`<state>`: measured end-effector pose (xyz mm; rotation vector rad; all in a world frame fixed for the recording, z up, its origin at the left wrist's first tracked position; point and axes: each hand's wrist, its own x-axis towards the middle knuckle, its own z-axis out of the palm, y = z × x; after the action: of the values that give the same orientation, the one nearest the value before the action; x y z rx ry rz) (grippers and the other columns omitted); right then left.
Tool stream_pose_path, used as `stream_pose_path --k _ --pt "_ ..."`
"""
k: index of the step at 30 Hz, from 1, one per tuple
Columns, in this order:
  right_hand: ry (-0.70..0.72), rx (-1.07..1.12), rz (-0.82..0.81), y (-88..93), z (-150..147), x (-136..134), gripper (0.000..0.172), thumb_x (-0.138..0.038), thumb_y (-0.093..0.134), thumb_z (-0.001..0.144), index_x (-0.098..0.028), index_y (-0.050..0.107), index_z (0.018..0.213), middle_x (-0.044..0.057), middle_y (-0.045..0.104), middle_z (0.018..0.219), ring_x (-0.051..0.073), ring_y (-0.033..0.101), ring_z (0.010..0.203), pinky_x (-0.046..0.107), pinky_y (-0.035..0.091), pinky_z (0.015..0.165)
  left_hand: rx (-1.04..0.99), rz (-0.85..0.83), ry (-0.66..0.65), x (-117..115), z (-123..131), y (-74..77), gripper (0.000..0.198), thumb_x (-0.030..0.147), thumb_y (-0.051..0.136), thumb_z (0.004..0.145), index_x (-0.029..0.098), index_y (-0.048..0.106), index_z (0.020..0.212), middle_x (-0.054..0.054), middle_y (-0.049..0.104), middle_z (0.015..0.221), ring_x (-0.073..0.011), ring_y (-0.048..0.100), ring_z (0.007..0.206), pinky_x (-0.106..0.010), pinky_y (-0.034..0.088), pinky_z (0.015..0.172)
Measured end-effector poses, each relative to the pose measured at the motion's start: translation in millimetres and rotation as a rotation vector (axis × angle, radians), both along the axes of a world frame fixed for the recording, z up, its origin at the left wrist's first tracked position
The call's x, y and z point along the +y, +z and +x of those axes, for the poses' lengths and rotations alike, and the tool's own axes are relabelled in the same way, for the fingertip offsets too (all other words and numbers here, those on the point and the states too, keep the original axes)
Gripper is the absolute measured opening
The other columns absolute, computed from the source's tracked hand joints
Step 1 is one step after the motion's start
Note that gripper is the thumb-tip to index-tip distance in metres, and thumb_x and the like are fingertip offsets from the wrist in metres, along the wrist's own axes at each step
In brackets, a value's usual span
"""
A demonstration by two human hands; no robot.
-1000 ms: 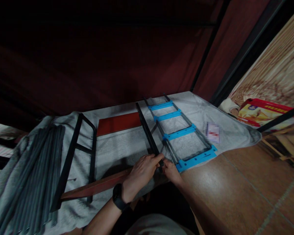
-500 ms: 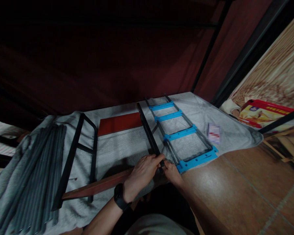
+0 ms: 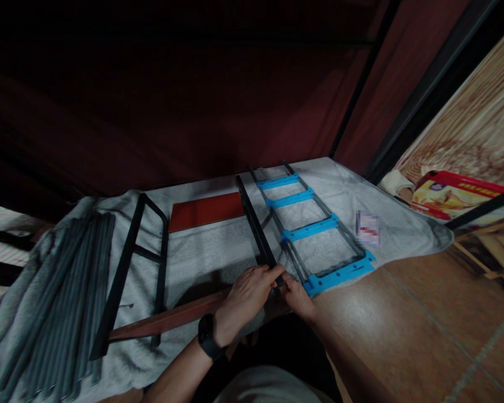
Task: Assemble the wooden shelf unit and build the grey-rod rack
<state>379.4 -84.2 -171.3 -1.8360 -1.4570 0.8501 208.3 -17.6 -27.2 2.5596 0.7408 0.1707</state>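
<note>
Near the front edge of the cloth, my left hand (image 3: pixel 250 294) grips the near end of a black metal frame piece (image 3: pixel 256 224), thumb and fingers closed over it. Close against the same end, on its right side, my right hand (image 3: pixel 298 298) has its fingers pinched together; whatever is between them is hidden. A reddish-brown board (image 3: pixel 172 316) runs from beneath my left hand to a second black metal frame (image 3: pixel 124 280) with a crossbar, on the left. An orange-red board (image 3: pixel 205 211) lies between the two black frames, farther back.
Right of my hands lies a ladder-like rack of grey tubes with blue crosspieces (image 3: pixel 309 228). Several loose grey tubes (image 3: pixel 63 302) are piled at the left on the grey cloth (image 3: pixel 218 246). A blurred-out packet (image 3: pixel 368 228), a red-yellow box (image 3: pixel 449 196) and tiled floor (image 3: pixel 403 330) are rightward.
Both hands stay at the near end of the black frame piece, with only a slight shift of the fingers. The whole view has drifted a little.
</note>
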Motion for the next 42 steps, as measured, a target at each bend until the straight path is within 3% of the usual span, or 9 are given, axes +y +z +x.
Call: stream_pose_path --k 4,10,14,17,21,28,33,38,42 --pt "0.054 0.018 -0.010 -2.6 2.4 -1.5 0.023 -0.014 0.042 0.086 -0.019 0.063 0.094 0.005 0.069 0.083 0.018 0.065 0.078 0.027 0.048 0.073 -0.010 0.015 0.001 -0.8 -0.8 -3.1 0.052 0.005 0.043 0.091 0.026 0.046 0.138 -0.007 0.062 0.121 -0.0197 0.057 0.112 -0.036 0.045 0.099" --pt "-0.017 -0.104 -0.052 -6.5 -4.2 2.5 0.027 -0.011 0.040 0.087 -0.016 0.064 0.099 0.013 0.069 0.084 0.024 0.067 0.084 0.032 0.048 0.080 -0.010 -0.004 -0.014 -1.0 1.9 2.7 0.052 0.003 0.045 0.089 0.026 0.049 0.135 -0.004 0.064 0.111 -0.0190 0.058 0.104 -0.035 0.045 0.096" --pt "0.075 -0.028 0.011 -4.4 1.5 0.5 0.030 -0.007 0.042 0.081 -0.018 0.064 0.098 0.007 0.070 0.090 0.020 0.066 0.088 0.030 0.048 0.082 0.007 0.006 -0.004 -2.6 3.4 3.3 0.051 0.004 0.047 0.088 0.026 0.049 0.134 -0.005 0.064 0.111 -0.0198 0.058 0.106 -0.035 0.045 0.096" --pt "0.059 -0.133 -0.042 -4.5 -0.1 0.2 0.030 -0.006 0.042 0.082 -0.018 0.063 0.100 0.006 0.069 0.084 0.019 0.065 0.084 0.029 0.047 0.081 0.007 0.002 -0.002 -2.3 3.6 0.0 0.050 0.003 0.047 0.088 0.027 0.051 0.131 -0.004 0.063 0.109 -0.0199 0.058 0.105 -0.035 0.045 0.096" --pt "0.038 -0.242 -0.097 -7.4 -6.6 1.2 0.028 -0.010 0.040 0.088 -0.013 0.063 0.102 0.012 0.069 0.081 0.022 0.066 0.081 0.031 0.048 0.078 0.010 -0.004 0.003 -0.6 2.8 -3.0 0.051 0.003 0.046 0.087 0.026 0.051 0.132 -0.005 0.064 0.110 -0.0198 0.058 0.104 -0.035 0.045 0.096" --pt "0.080 -0.178 -0.074 -5.9 1.6 -2.0 0.034 -0.007 0.038 0.085 -0.017 0.061 0.109 0.005 0.070 0.085 0.017 0.066 0.083 0.028 0.048 0.078 -0.012 0.004 0.003 -1.8 0.9 -4.2 0.050 0.005 0.046 0.089 0.027 0.050 0.134 -0.005 0.063 0.114 -0.0197 0.058 0.107 -0.035 0.045 0.096" --pt "0.080 -0.187 -0.072 -1.4 2.1 -1.1 0.036 -0.004 0.038 0.081 -0.013 0.062 0.106 0.009 0.070 0.086 0.021 0.067 0.085 0.031 0.049 0.079 -0.026 0.013 -0.007 -2.8 1.4 -3.9 0.051 0.004 0.045 0.089 0.028 0.049 0.134 -0.004 0.064 0.111 -0.0196 0.058 0.105 -0.035 0.046 0.095" --pt "0.125 -0.093 -0.001 1.8 1.8 -4.2 0.037 -0.005 0.040 0.080 -0.016 0.062 0.107 0.008 0.071 0.091 0.020 0.068 0.089 0.032 0.050 0.082 0.000 0.034 -0.008 -3.5 4.9 -3.1 0.054 0.003 0.043 0.089 0.027 0.047 0.138 -0.005 0.064 0.113 -0.0202 0.058 0.107 -0.035 0.045 0.096" --pt "0.042 0.008 0.066 7.5 4.8 -6.4 0.034 -0.010 0.041 0.083 -0.017 0.064 0.107 0.009 0.071 0.097 0.021 0.067 0.095 0.036 0.050 0.089 0.073 0.023 0.000 -5.4 8.3 3.9 0.054 0.007 0.043 0.091 0.027 0.044 0.141 -0.006 0.066 0.113 -0.0208 0.061 0.104 -0.034 0.045 0.094"
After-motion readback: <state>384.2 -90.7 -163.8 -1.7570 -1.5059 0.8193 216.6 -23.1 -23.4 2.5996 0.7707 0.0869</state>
